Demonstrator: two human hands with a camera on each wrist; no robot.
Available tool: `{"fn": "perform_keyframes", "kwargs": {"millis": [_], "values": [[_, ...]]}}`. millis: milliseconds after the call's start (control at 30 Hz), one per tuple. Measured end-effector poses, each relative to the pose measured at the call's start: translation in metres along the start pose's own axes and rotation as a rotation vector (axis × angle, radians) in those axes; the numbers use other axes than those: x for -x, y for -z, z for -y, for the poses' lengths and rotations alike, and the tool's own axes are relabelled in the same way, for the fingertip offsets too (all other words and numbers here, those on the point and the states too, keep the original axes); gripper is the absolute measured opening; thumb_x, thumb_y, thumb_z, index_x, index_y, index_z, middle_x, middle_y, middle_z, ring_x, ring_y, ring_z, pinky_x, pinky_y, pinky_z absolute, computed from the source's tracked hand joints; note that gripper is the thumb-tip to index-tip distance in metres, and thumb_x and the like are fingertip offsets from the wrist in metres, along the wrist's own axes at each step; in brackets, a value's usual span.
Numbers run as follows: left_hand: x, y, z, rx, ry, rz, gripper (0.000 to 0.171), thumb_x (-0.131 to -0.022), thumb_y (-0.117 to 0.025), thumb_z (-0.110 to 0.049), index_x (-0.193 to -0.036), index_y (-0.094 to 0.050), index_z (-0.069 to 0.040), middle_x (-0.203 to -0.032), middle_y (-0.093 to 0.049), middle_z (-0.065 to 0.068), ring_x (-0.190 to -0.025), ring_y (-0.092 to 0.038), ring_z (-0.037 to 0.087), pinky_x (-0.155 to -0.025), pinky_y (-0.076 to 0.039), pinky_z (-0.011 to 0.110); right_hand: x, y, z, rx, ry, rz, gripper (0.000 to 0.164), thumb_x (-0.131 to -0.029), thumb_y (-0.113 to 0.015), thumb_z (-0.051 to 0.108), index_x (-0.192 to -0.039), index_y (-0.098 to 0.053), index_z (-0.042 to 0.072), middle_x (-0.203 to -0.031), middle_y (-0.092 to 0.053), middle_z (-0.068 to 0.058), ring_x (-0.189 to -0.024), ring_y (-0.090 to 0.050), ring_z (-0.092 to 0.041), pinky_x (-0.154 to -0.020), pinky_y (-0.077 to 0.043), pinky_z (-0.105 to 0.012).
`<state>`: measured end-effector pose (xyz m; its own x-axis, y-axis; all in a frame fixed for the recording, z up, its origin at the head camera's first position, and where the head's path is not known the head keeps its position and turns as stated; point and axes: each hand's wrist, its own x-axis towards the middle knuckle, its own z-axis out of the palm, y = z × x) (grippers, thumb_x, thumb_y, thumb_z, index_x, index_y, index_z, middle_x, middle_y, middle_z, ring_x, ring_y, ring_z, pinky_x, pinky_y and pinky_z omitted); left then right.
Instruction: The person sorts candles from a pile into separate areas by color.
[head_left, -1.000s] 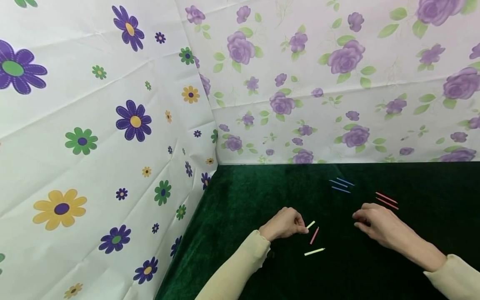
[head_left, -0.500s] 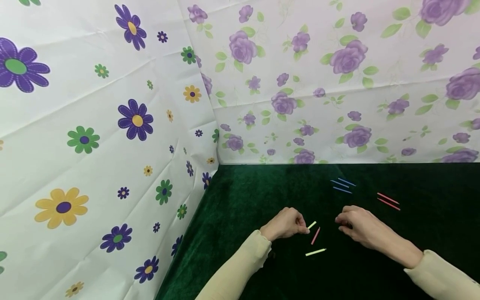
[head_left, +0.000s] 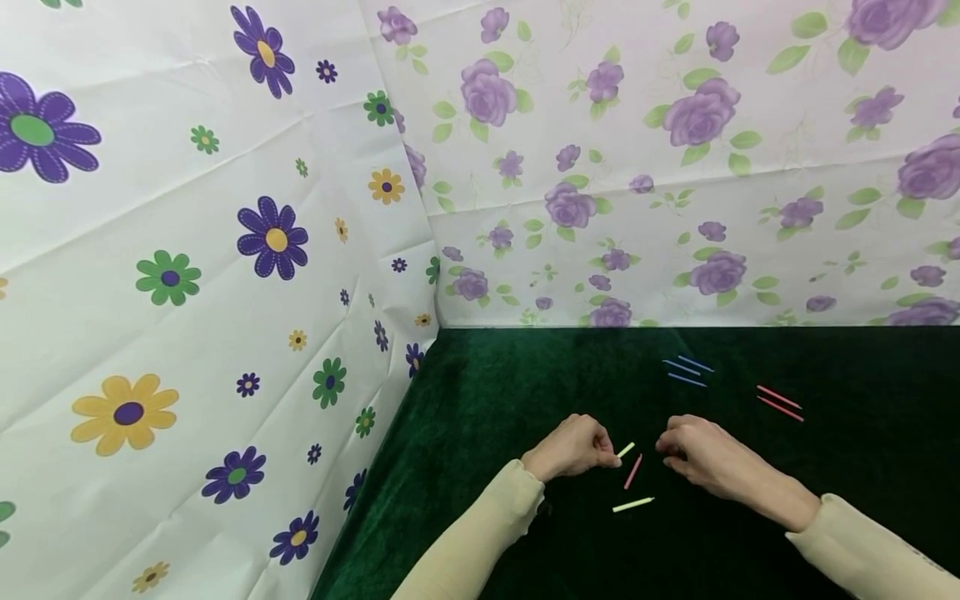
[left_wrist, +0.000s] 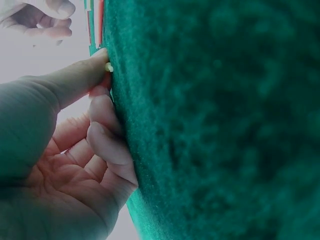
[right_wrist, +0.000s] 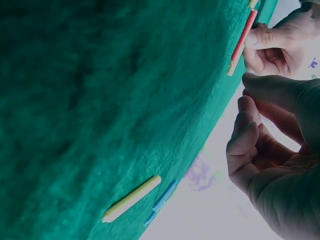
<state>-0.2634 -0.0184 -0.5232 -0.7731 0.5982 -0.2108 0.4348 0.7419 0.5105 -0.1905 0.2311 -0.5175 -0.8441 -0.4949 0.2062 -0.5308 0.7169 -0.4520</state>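
Note:
My left hand (head_left: 573,446) pinches a yellow candle (head_left: 627,449) low over the green cloth; its pale tip (left_wrist: 109,67) pokes out beside the thumb in the left wrist view. Just right of those fingertips lies a red candle (head_left: 633,472), and nearer me another yellow candle (head_left: 633,504). My right hand (head_left: 708,450) hovers to their right with fingers loosely curled, and nothing shows between finger and thumb. In the right wrist view one more yellow candle (right_wrist: 131,199) lies on the cloth, hidden by the right hand in the head view.
Several blue candles (head_left: 686,372) lie side by side farther back, and two red candles (head_left: 780,402) lie to their right. Green velvety cloth (head_left: 495,375) covers the table. Flowered sheets (head_left: 525,250) stand along its back and left.
My right hand has moved left from beside the two red candles toward the left hand. The left hand and its yellow candle stay in place; the view has shifted slightly.

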Motion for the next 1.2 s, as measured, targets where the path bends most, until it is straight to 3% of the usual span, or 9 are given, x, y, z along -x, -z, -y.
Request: {"fn": "perform_keyframes", "kwargs": {"millis": [533, 833, 1200], "values": [[0.001, 0.0, -0.002, -0.008, -0.021, 0.0, 0.023, -0.099, -0.083, -0.03, -0.079, -0.076, -0.022, -0.07, -0.063, -0.013, -0.055, -0.051, 0.003, -0.052, -0.043, 0.02, -0.017, -0.013, 0.002, -0.001, 0.052, 0.007, 0.017, -0.089, -0.084, 0.004, -0.105, -0.082, 0.012, -0.094, -0.067, 0.006, -0.081, -0.056, 0.003, -0.07, -0.052, -0.024], [0.001, 0.001, -0.002, -0.011, -0.004, 0.008, 0.023, -0.1, -0.082, -0.031, -0.079, -0.076, -0.023, -0.07, -0.063, -0.012, -0.053, -0.05, 0.004, -0.05, -0.042, 0.021, -0.024, -0.022, 0.002, 0.004, 0.129, 0.006, 0.019, -0.087, -0.084, 0.001, -0.101, -0.084, 0.014, -0.091, -0.068, 0.007, -0.082, -0.06, -0.001, -0.071, -0.054, -0.027], [0.001, 0.001, -0.002, 0.0, 0.001, 0.009, 0.025, -0.1, -0.082, -0.031, -0.078, -0.074, -0.023, -0.068, -0.061, -0.012, -0.05, -0.048, 0.004, -0.048, -0.04, 0.021, -0.03, -0.025, 0.0, 0.036, 0.141, 0.026, 0.017, -0.088, -0.082, 0.001, -0.097, -0.082, 0.016, -0.087, -0.065, 0.009, -0.078, -0.056, 0.001, -0.068, -0.051, -0.025]]}}
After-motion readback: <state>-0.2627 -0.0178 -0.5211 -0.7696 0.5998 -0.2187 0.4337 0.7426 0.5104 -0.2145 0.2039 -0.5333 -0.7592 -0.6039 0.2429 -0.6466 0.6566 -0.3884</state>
